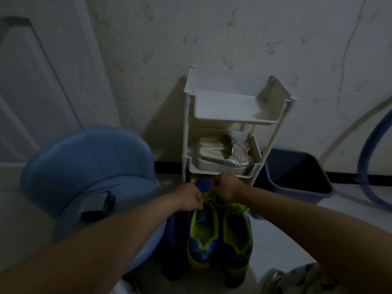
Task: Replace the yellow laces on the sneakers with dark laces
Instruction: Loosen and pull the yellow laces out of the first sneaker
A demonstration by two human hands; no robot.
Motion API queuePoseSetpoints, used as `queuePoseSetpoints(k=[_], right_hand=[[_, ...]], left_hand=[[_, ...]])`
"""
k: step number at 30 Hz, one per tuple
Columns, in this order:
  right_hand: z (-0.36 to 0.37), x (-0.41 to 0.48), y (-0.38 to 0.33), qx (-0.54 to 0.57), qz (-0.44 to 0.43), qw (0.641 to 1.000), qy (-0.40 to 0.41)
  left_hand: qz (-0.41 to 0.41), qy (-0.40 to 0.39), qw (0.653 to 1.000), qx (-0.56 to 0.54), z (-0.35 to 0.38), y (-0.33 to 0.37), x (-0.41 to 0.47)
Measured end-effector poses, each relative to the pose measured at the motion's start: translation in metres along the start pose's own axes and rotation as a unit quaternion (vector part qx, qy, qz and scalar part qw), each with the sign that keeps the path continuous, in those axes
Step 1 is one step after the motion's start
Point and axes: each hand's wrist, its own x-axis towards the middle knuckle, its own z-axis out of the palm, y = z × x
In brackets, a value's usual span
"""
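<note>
The sneakers [218,236] stand together on the floor [297,234] at the foot of the shoe rack [229,122], heels toward the person, whose left hand [191,197] and right hand [226,188] each pinch one shoe's yellow laces [206,197], likely to loosen them.

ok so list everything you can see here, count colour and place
sneakers: 2, blue with yellow-green lining, floor before the rack
yellow laces: 1 set clear, sneaker nearer the chair
rack: 1, white, against the wall
sandals: 2, silver, rack's middle shelf
chair: 1, light blue, left
dark object: 1, black, on the chair
bin: 1, dark blue, right of rack
hose: 1, blue, far right
door: 1, white, far left
left hand: pinching the yellow laces
right hand: gripping the yellow laces
</note>
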Motion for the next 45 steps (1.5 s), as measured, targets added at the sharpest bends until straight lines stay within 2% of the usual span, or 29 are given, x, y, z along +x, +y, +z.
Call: queuePoseSetpoints(k=[3, 5, 12, 14, 17, 21, 25, 31, 35, 38, 40, 45], right_hand=[[-0.002, 0.001, 0.010, 0.018, 0.035, 0.999, 0.029], [-0.001, 0.002, 0.011, 0.024, 0.039, 0.999, 0.021], [-0.003, 0.002, 0.008, 0.138, -0.011, 0.990, 0.006], [-0.005, 0.003, 0.008, 0.132, -0.027, 0.991, -0.016], [-0.005, 0.002, 0.007, 0.068, -0.061, 0.995, -0.033], [-0.007, 0.005, 0.006, 0.035, -0.040, 0.999, -0.001], [-0.017, 0.005, 0.008, 0.110, 0.011, 0.990, 0.093], [-0.013, 0.004, 0.017, 0.054, 0.002, 0.997, 0.060], [-0.013, 0.004, 0.016, 0.061, -0.008, 0.996, 0.067], [-0.014, 0.002, 0.012, 0.067, -0.005, 0.993, 0.093], [-0.015, 0.001, 0.006, 0.094, -0.012, 0.991, 0.096], [-0.010, -0.002, -0.007, 0.066, -0.019, 0.998, 0.009]], left_hand=[[-0.007, -0.007, 1.000, -0.007, -0.002, 0.002, 0.001], [-0.015, -0.003, 1.000, 0.000, -0.003, 0.003, 0.002], [-0.003, 0.007, 1.000, -0.006, -0.007, 0.006, 0.001], [-0.002, 0.015, 1.000, -0.015, -0.009, 0.004, 0.001], [0.009, 0.020, 0.999, -0.025, -0.011, 0.004, -0.001], [0.025, -0.010, 1.000, -0.013, -0.009, 0.003, -0.002], [0.012, -0.016, 1.000, 0.010, -0.009, 0.004, -0.002], [0.013, -0.016, 1.000, -0.006, -0.015, 0.010, -0.002], [-0.003, 0.034, 0.993, -0.112, -0.027, 0.014, 0.001], [-0.025, 0.088, 0.966, -0.240, -0.035, 0.021, 0.005], [-0.030, 0.114, 0.952, -0.282, -0.038, 0.026, 0.005], [-0.010, 0.145, 0.925, -0.352, -0.042, 0.035, 0.001]])
